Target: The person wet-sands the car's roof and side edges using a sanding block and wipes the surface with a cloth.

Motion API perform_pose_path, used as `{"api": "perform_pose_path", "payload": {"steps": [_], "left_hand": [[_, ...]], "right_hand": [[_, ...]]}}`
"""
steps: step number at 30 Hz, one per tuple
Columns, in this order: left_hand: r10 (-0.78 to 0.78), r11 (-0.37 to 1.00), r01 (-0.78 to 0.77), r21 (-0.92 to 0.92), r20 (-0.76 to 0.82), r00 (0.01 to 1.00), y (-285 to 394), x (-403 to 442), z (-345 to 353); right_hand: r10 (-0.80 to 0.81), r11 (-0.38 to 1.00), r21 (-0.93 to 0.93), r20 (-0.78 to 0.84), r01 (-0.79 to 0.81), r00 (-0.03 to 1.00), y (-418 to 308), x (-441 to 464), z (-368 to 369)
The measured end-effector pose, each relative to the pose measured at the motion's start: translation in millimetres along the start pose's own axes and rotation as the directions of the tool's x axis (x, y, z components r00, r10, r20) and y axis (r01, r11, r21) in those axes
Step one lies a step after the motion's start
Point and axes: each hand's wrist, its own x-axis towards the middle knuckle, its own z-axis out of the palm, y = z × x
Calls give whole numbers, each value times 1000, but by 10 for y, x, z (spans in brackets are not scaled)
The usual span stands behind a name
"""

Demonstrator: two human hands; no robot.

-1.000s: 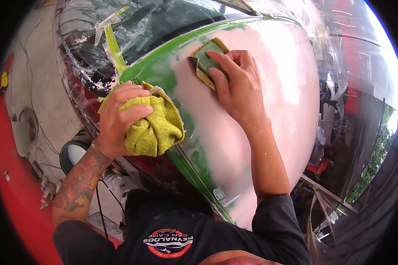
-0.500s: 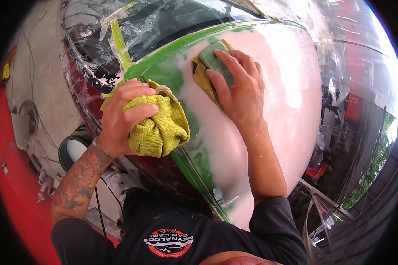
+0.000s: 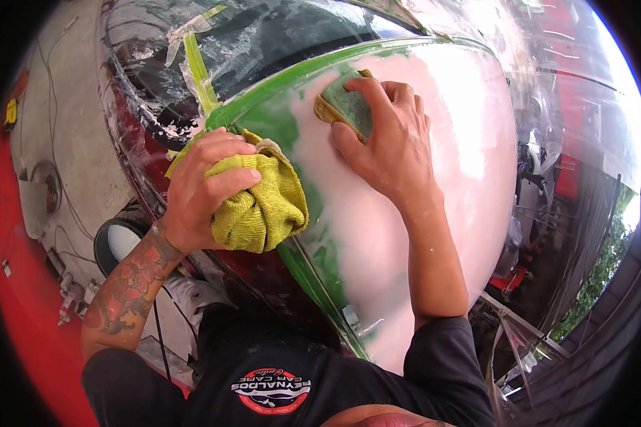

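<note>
My right hand [image 3: 392, 146] grips a green sanding block [image 3: 349, 99] with brownish-yellow sandpaper under it. The block lies against a car body panel [image 3: 392, 249] that is pinkish-white in the middle and green along its edges. At the panel's left edge, my left hand [image 3: 210, 181] is closed around a bunched yellow-green cloth [image 3: 263, 206]. My palm and the underside of the block are hidden from view.
Car glass [image 3: 263, 64] with strips of yellow-green tape [image 3: 201, 75] and torn plastic film lies beyond the panel. On the floor at left are a round lamp-like object [image 3: 117, 242], cables and a spray gun [image 3: 71, 299]. Plastic sheeting hangs at right.
My right hand has shifted slightly right with the sanding block, whose sandpaper shows less below it. My left hand with the cloth has barely moved.
</note>
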Motion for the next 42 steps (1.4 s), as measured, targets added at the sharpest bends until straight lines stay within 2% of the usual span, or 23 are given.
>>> {"api": "perform_pose_path", "payload": {"steps": [2,5,9,11,18,20,21,22,24,25,26,28,31,32,34,36,38,40,41,42], "left_hand": [[-1,1000,1,2,4,1000,-8,-16,0],[2,1000,-2,1,3,1000,-14,-14,4],[3,1000,-3,5,14,1000,-6,-8,-12],[2,1000,-2,9,12,1000,-1,-5,-10],[11,1000,-11,20,0,1000,5,9,2],[16,999,-17,29,5,1000,4,2,4],[19,999,-19,33,3,1000,-2,2,11],[24,999,-25,31,6,1000,-8,2,14],[15,1000,-16,25,3,1000,-17,-12,24],[14,1000,-14,19,5,1000,-11,-19,28],[9,1000,-9,15,7,1000,-5,-14,24],[6,1000,-6,19,6,1000,-11,-10,13],[9,999,-9,45,9,1000,-8,-10,29],[7,999,-7,47,11,1000,-5,-8,22],[12,999,-13,41,24,1000,-5,-6,15],[5,999,-5,32,9,1000,-11,-12,27],[5,999,-5,32,3,1000,-32,-6,36],[6,999,-6,42,4,1000,-22,-19,40],[9,999,-9,45,3,1000,-21,-9,32],[2,999,-3,44,10,1000,-11,-5,26]], "right_hand": [[-8,997,73,-32,10,999,20,-8,52],[-78,997,3,-104,79,991,42,-41,169],[-162,987,-20,-105,161,981,113,-46,40],[-177,982,70,-10,177,984,186,-11,-26],[-85,996,-17,-56,84,995,-191,6,84],[-231,970,63,-72,236,970,-349,-11,151],[-270,961,38,-73,274,960,-376,-11,175],[-265,963,37,-77,268,961,-302,21,184],[-217,970,57,-222,234,951,13,187,197],[-141,989,14,-216,147,966,199,266,160],[-151,988,-49,-246,143,958,315,382,85],[-54,995,-95,-196,36,979,335,356,80],[-216,973,29,-216,227,952,-122,173,229],[-296,953,2,-217,304,930,-259,101,270],[-263,959,68,-160,277,951,-147,141,198],[-204,978,7,-151,208,967,144,257,115],[-38,995,-102,-145,23,989,566,434,25],[32,987,-153,-156,-56,987,914,594,4],[12,979,-199,-142,-41,990,770,570,-12],[-5,992,-124,-104,-8,995,540,487,-18]]}}
